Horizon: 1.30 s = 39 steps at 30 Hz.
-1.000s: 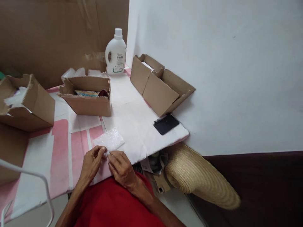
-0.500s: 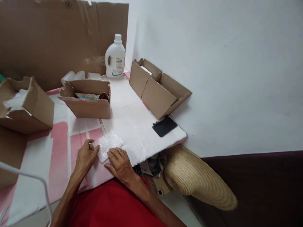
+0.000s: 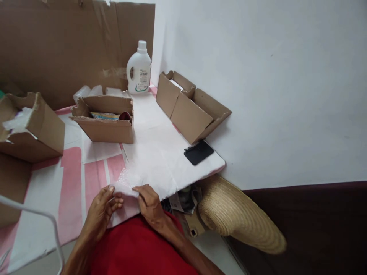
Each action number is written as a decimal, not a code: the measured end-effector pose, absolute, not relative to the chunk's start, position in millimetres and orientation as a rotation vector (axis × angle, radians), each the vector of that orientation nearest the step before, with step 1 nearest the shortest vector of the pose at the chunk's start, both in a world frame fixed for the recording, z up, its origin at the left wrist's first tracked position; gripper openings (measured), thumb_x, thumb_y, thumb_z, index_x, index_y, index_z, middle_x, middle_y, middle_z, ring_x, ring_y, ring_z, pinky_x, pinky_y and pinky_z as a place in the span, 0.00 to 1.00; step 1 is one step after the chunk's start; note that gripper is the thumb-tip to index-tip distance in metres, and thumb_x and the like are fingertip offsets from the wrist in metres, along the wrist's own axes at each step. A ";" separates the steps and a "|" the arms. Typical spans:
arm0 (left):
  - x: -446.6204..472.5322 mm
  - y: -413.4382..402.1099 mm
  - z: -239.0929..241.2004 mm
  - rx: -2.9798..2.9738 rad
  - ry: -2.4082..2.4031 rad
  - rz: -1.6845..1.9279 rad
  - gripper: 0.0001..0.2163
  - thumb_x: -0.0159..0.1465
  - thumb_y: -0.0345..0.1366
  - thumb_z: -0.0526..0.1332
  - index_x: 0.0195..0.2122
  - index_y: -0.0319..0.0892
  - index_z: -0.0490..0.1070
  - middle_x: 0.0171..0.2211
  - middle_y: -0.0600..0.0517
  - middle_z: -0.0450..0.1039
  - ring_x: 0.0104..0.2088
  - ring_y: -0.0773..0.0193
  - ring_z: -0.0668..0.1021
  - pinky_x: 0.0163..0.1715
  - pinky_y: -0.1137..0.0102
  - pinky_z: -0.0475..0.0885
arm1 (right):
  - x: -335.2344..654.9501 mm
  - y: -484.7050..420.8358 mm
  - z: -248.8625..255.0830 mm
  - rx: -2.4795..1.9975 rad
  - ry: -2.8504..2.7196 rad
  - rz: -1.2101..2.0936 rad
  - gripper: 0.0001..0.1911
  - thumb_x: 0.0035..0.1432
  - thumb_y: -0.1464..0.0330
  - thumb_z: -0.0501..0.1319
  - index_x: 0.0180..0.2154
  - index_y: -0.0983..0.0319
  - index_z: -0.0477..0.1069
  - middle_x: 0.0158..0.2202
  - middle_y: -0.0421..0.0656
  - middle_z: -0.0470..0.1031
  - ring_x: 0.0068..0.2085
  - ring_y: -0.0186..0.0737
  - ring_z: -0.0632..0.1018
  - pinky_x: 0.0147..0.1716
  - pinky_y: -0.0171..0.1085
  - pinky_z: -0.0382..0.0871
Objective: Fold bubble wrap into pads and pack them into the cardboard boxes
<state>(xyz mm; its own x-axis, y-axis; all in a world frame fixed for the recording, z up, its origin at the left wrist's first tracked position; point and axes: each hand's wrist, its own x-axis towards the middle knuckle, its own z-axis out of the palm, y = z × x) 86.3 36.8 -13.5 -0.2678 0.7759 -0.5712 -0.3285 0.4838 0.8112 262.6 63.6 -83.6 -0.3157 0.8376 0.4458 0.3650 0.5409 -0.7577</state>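
Bubble wrap [image 3: 126,184] spans left grip [image 3: 102,208] to right grip [image 3: 150,203]; far corner beyond both

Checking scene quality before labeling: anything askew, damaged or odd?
The open cardboard box at far left looks damaged: ragged and torn-looking at the top. The straw hat seems out of place, tilted beside the table. No spill visible.

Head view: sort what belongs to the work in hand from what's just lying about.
In the work:
- bubble wrap
- left hand and right hand, at its edges

Apparently just lying about:
- white bottle
- flat black object
- straw hat
- front cardboard box, untouched
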 end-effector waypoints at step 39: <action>70.4 80.2 -84.8 2.122 1.702 0.986 0.20 0.67 0.42 0.59 0.59 0.47 0.70 0.49 0.44 0.79 0.49 0.53 0.80 0.50 0.56 0.75 | 271.6 144.2 -34.7 -1.167 -2.160 1.189 0.08 0.48 0.79 0.57 0.28 0.60 0.63 0.26 0.34 0.65 0.28 0.32 0.65 0.28 0.32 0.56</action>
<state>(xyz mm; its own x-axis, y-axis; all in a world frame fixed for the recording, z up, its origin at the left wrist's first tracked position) 70.4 80.2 -84.8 0.0898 0.9334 0.3475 0.7660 -0.2877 0.5748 271.6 144.2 -34.7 -0.5650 0.8242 -0.0388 0.4734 0.2853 -0.8334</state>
